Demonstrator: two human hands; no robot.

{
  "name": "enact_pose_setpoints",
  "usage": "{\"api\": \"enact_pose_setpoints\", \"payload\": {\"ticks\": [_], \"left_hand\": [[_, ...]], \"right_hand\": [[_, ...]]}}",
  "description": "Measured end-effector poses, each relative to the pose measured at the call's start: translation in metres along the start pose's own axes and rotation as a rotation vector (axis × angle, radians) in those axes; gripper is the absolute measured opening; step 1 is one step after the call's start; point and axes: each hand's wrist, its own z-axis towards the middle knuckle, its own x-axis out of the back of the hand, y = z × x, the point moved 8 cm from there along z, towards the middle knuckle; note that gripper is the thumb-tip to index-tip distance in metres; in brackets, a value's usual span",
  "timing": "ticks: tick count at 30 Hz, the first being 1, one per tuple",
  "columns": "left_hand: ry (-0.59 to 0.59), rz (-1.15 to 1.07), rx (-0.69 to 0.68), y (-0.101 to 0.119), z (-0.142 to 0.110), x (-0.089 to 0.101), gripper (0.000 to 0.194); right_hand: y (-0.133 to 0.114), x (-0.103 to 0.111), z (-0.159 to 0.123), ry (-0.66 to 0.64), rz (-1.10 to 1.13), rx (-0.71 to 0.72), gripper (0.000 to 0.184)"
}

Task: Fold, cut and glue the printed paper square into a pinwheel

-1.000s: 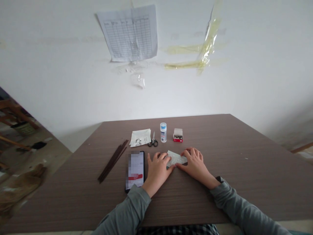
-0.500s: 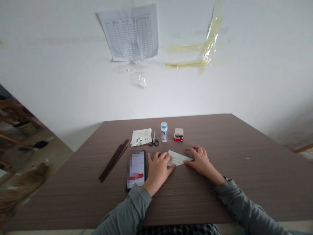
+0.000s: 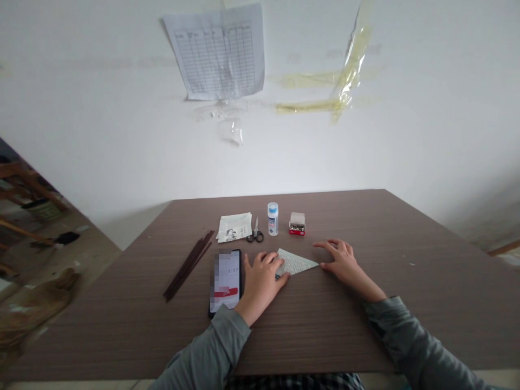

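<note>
1 left hand on folded paper | 1 right hand moved off it | hands apart

Illumination is even, diffuse and moderately bright, with no visible source; the white wall reads brightest. Shadows on the bench are faint. Wide-angle distortion stretches the frame edges, the floor at left appears smeared, and the phone screen is pixelated.

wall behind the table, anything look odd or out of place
Yes, on the wall. The printed grid sheet hangs visibly tilted, not square. To its right, yellowed strips of clear tape cross the paint with nothing held under them, and crumpled scraps of clear tape cling below the sheet.
</note>
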Motion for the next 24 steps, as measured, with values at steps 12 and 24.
{"api": "enact_pose_setpoints", "payload": {"ticks": [12, 24], "left_hand": [[0.005, 0.007, -0.002, 0.001, 0.003, -0.001, 0.036], [-0.013, -0.017, -0.006, 0.009, 0.005, -0.005, 0.032]], "right_hand": [[-0.060, 0.003, -0.024, -0.059, 0.167, 0.343, 0.045], [-0.080, 0.003, -0.030, -0.114, 0.052, 0.289, 0.044]]}}
